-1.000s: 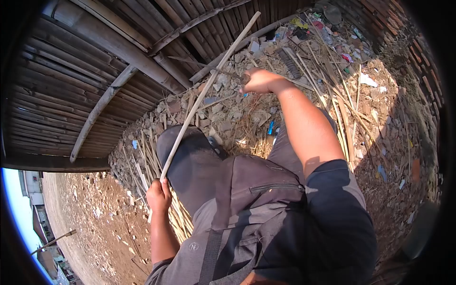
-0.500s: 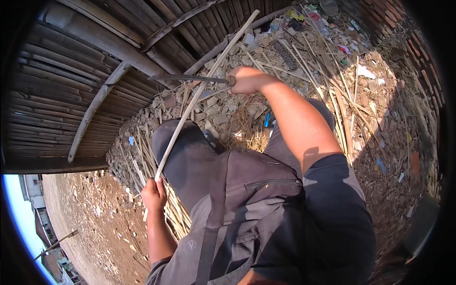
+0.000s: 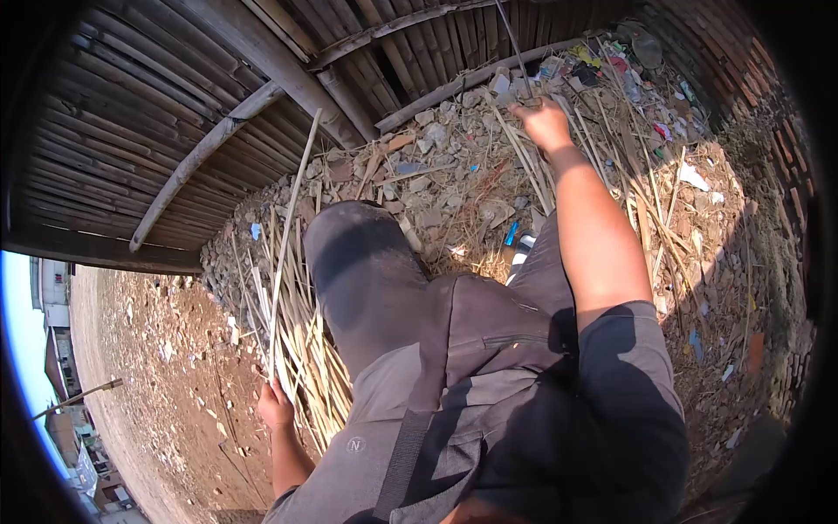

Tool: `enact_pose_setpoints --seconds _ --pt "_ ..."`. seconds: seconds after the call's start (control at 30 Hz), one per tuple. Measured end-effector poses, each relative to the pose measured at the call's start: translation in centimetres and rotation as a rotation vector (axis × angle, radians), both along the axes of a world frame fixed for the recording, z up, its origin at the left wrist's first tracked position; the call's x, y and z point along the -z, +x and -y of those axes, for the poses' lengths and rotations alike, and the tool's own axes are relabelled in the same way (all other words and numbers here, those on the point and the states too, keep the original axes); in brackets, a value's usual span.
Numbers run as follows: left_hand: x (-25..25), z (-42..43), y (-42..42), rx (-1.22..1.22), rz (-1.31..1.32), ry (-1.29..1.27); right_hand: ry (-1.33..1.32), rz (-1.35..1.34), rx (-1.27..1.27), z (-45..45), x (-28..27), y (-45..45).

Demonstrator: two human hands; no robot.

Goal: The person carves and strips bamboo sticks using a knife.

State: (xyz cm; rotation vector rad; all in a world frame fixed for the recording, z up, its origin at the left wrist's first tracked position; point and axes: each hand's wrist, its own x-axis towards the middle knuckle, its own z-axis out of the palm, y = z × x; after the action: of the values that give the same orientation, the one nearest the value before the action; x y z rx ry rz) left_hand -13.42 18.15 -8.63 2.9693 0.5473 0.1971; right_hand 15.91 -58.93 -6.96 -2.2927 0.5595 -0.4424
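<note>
My left hand (image 3: 276,407), low at the left, is closed around the lower end of a long, pale bamboo strip (image 3: 285,249). The strip points up toward the slatted wall, to the left of my bent knee. Far up to the right, my right hand (image 3: 546,125) grips a machete (image 3: 517,45) by its handle, with the narrow dark blade pointing up and away from the strip. A pile of split bamboo strips (image 3: 312,377) lies on the ground between my left hand and my leg.
A wall of bamboo slats (image 3: 113,148) with a curved pole stands at the upper left. Rubble and litter (image 3: 432,135) cover the ground ahead. More loose strips (image 3: 642,210) lie to the right, near a brick wall (image 3: 790,166). Bare dirt (image 3: 166,384) stretches at the left.
The machete has swung up and right, off the strip it crossed before. My left hand has lowered, and the strip has shifted left and down, off my knee, standing steeper.
</note>
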Motion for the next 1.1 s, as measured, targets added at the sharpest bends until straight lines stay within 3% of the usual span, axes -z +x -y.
enact_pose_setpoints --seconds 0.1,0.33,0.43,0.57,0.8,0.9,1.1 --pt "-0.6 0.2 -3.1 -0.191 -0.062 -0.122 0.216 0.014 0.056 -1.2 -1.8 0.0" --pt "4.3 -5.3 -12.6 -0.332 -0.293 -0.179 0.551 0.099 0.204 -3.7 -3.7 -0.8" --pt "7.1 -5.6 -15.1 -0.526 -0.414 -0.113 0.601 0.171 0.147 -4.8 -5.5 -1.1" --pt "10.0 -4.5 -15.2 -0.617 -0.457 -0.243 0.432 0.294 0.116 -5.6 -7.5 -0.7" --pt "9.2 -1.2 -10.0 -0.48 -0.369 -0.357 0.516 0.437 0.09 -7.9 -11.2 -0.8" --pt "11.9 -2.3 -8.9 -0.389 -0.263 -0.332 0.566 0.472 0.127 -10.2 -14.2 -1.8" --pt "13.9 -1.4 -7.0 -0.374 -0.314 -0.353 0.558 0.547 0.117 -9.6 -15.7 -1.5"
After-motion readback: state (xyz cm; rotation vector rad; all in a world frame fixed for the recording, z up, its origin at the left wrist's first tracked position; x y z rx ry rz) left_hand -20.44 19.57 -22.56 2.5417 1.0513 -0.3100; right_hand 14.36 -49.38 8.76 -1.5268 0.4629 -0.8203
